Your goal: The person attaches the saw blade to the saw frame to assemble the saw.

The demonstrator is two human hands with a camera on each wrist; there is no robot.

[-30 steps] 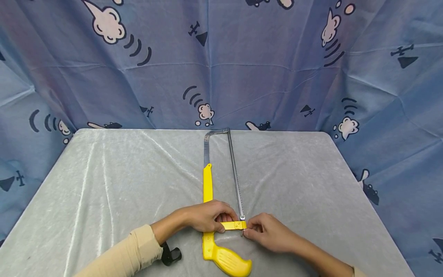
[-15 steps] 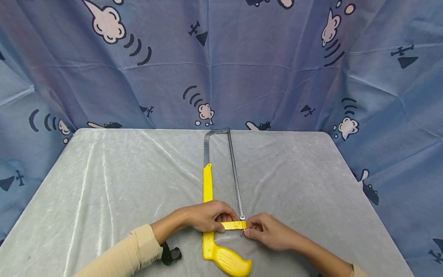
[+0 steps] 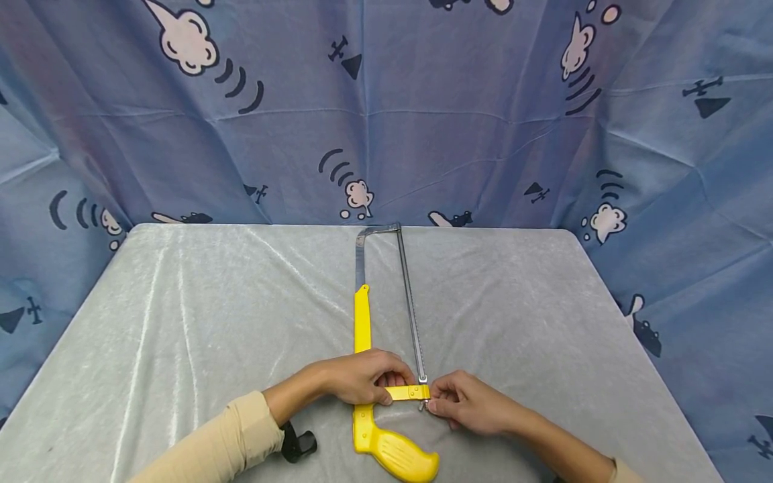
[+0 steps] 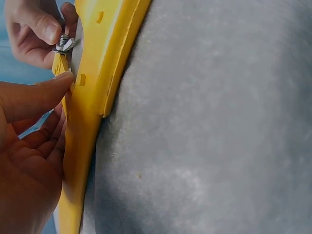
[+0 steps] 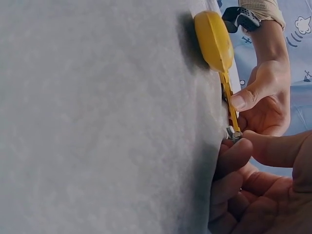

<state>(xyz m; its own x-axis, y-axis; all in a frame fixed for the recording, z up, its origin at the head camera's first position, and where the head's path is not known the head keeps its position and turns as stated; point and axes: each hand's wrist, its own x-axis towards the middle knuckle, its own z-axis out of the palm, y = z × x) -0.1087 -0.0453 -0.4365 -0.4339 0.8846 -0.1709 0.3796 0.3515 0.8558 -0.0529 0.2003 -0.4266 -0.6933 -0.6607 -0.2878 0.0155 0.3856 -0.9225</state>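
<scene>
A hacksaw with a yellow handle [image 3: 406, 456] and a metal blade [image 3: 410, 308] lies on the cloth, its far end near the table's back edge. My left hand [image 3: 365, 376] pinches the yellow crosspiece [image 3: 403, 394] at the blade's near end, thumb on the near side. At the end of that crosspiece, a small silver wing nut [image 4: 64, 45] sits on a threaded bolt. My right hand [image 3: 468, 402] has curled fingers, with thumb and index fingertip together at the wing nut. In the right wrist view, thumb and index finger [image 5: 236, 153] meet right beside the nut.
A grey-white velvety cloth [image 3: 241, 315] covers the table, with a few creases on the left. Behind hangs a blue patterned curtain [image 3: 423, 161]. A black wrist device [image 3: 298, 444] sticks out under the left sleeve.
The right thumb and fingers have shifted slightly at the wing nut, and more of the nut shows beside the fingertips. The left hand and the hacksaw stay in place.
</scene>
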